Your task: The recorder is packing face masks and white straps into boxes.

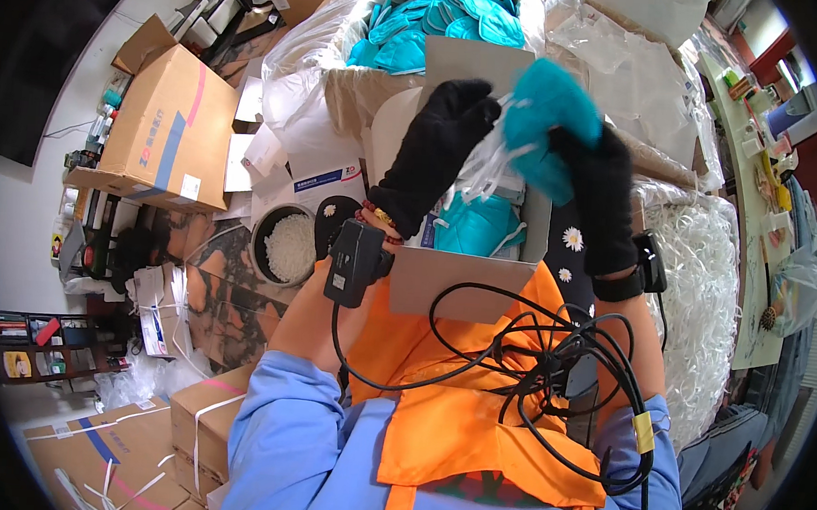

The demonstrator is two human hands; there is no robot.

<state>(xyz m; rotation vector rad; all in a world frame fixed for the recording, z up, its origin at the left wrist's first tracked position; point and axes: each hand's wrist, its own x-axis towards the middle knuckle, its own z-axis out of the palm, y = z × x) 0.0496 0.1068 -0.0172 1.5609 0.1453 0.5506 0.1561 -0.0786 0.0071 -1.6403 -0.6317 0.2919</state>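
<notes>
The right hand (599, 168) clamps a mask (551, 100) above the right edge of the box (458, 284); the left hand's grip is unclear; dangling straps (485, 171) could tangle.

Brown patterned floor (227, 323) beneath a round bin (258, 257)

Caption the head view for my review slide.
Black-gloved right hand holding a teal mask over an open box, left hand alongside; more masks heaped beyond.

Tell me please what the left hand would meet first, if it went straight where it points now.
The left hand would probably meet the raised cardboard flap, though the depth is unclear.
</notes>
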